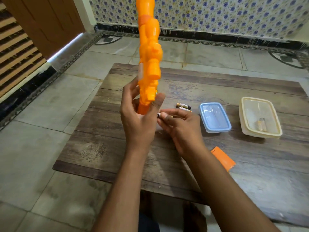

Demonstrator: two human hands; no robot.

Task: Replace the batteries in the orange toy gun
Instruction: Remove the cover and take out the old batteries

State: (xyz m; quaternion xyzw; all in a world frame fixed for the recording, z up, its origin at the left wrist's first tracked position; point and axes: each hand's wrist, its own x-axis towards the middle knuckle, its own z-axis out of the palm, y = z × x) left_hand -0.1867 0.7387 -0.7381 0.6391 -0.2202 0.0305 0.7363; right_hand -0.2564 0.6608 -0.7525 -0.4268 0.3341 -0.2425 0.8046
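My left hand [138, 118] grips the lower end of the orange toy gun [148, 52], which stands almost upright over the wooden table [107, 148] and runs out of the top of the view. Just to its right, my right hand [180, 126] pinches a battery [159, 115] between the fingertips, its metal end pointing toward the gun. Two more batteries [184, 108] lie side by side on the table beyond my right hand. An orange flat cover piece [223, 158] lies by my right forearm.
A blue-lidded plastic box [214, 118] and a cream plastic box [260, 117] with a small object inside stand on the table's right side. The low table sits on a grey tiled floor [33, 148]. A wooden door [50, 22] is at the back left.
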